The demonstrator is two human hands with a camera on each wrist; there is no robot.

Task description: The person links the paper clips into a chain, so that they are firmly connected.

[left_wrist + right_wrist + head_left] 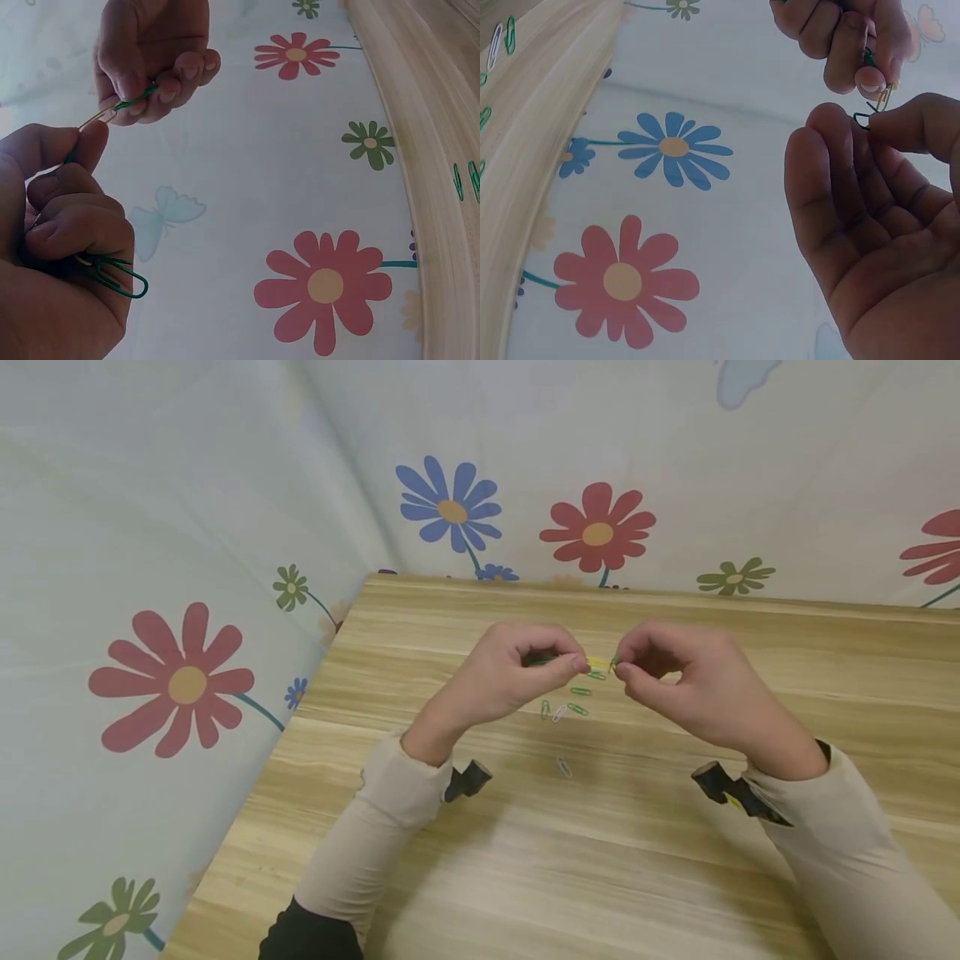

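Note:
My left hand (517, 672) pinches a yellow paper clip (97, 118) between thumb and forefinger. Out of its curled fingers hangs a green paper clip (116, 277), with a bit of yellow wire beside it; whether these link inside the fist is hidden. Just to the right, my right hand (690, 685) pinches another green paper clip (861, 118) at its fingertips. That green clip meets the end of the yellow one in the gap between both hands; I cannot tell if they are hooked together. Both hands are raised above the tabletop.
Loose green paper clips (581, 692) and white ones (564, 767) lie on the wooden table (600, 877) below the hands. Yellow clips (596, 662) lie behind them. A flowered cloth (187, 527) hangs along the table's left and far edges.

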